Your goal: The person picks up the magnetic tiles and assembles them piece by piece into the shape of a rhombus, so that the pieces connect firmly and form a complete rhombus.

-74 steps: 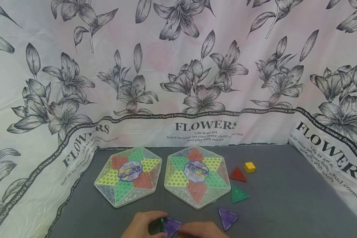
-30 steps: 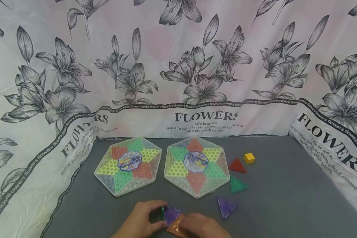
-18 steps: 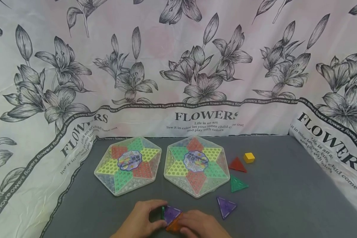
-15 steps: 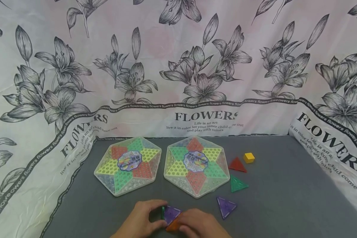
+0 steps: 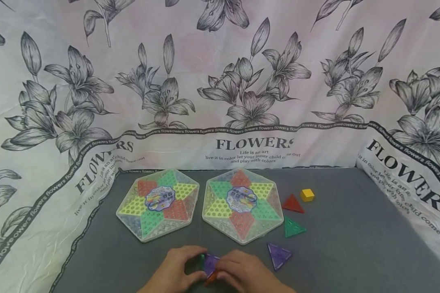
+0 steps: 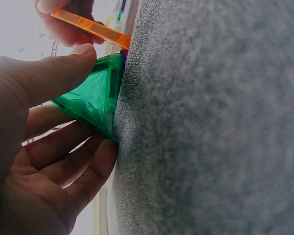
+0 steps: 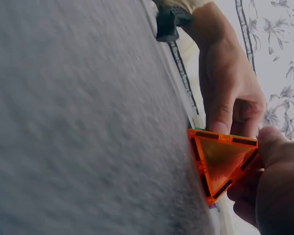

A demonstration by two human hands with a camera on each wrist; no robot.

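My left hand (image 5: 177, 268) grips a green triangular magnetic tile (image 6: 95, 93) between thumb and fingers; the tile stands upright on the table. Across from it, my right hand (image 5: 247, 270) pinches an orange triangular magnetic tile (image 7: 223, 159) by its upper corner area, also raised on edge. Between the two hands a purple triangular tile (image 5: 210, 263) lies flat, the green one standing at its left side and the orange one along its near right side. In the head view the orange tile (image 5: 210, 278) is mostly hidden by the right fingers.
To the right of the hands lie another purple triangle (image 5: 279, 255), a green triangle (image 5: 294, 227), a red triangle (image 5: 293, 203) and a yellow cube (image 5: 307, 195). Two hexagonal cases (image 5: 137, 232) (image 5: 214, 232) with star patterns stand behind. Flower-printed cloth (image 5: 254, 150) encloses the grey table.
The orange tile came into fuller view beside the purple one, then tilted up from the table as my right hand shifted slightly left. My left hand stays nearly still. The head view has tilted down.
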